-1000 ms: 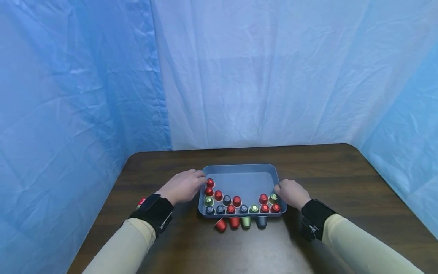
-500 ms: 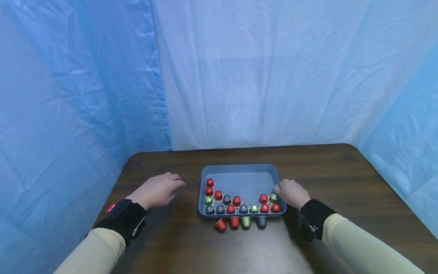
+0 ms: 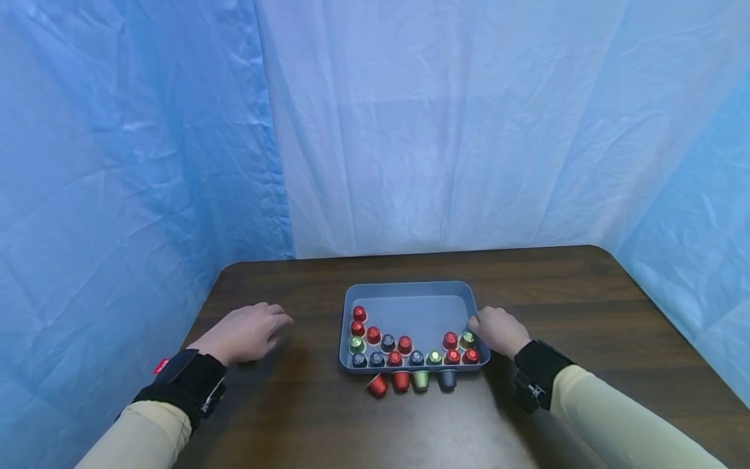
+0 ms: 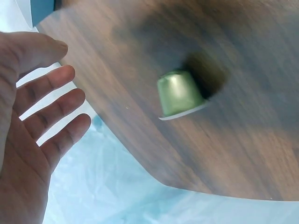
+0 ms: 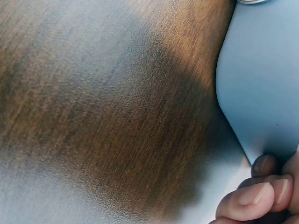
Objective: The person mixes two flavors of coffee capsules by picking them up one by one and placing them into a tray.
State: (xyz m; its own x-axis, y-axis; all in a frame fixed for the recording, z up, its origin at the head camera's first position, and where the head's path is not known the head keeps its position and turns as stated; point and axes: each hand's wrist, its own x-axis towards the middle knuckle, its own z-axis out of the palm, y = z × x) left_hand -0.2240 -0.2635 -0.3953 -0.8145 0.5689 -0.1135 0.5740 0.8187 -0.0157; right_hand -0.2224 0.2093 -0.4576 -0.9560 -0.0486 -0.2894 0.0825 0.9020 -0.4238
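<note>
My left hand (image 3: pixel 243 332) is over the table left of the tray, its fingers loosely extended and holding nothing. In the left wrist view, a green coffee capsule (image 4: pixel 180 94) sits on the wood apart from the fingertips; the hand hides it in the head view. My right hand (image 3: pixel 502 331) grips the right side of a blue-grey tray (image 3: pixel 416 303), fingers curled at its edge in the right wrist view. Red, green and dark coffee capsules stand in the tray, mostly along its near side, including a red capsule (image 3: pixel 359 313) at the left wall.
Along the tray's near edge lie a tilted red capsule (image 3: pixel 377 385), another red capsule (image 3: pixel 401 382), a green capsule (image 3: pixel 420 381) and a dark capsule (image 3: pixel 448 380). Blue sheeting (image 3: pixel 469 130) hangs behind the dark wooden table (image 3: pixel 328 430).
My left hand has moved away from the tray's left edge, leftward and toward me over the table. The right hand and the tray have stayed in place.
</note>
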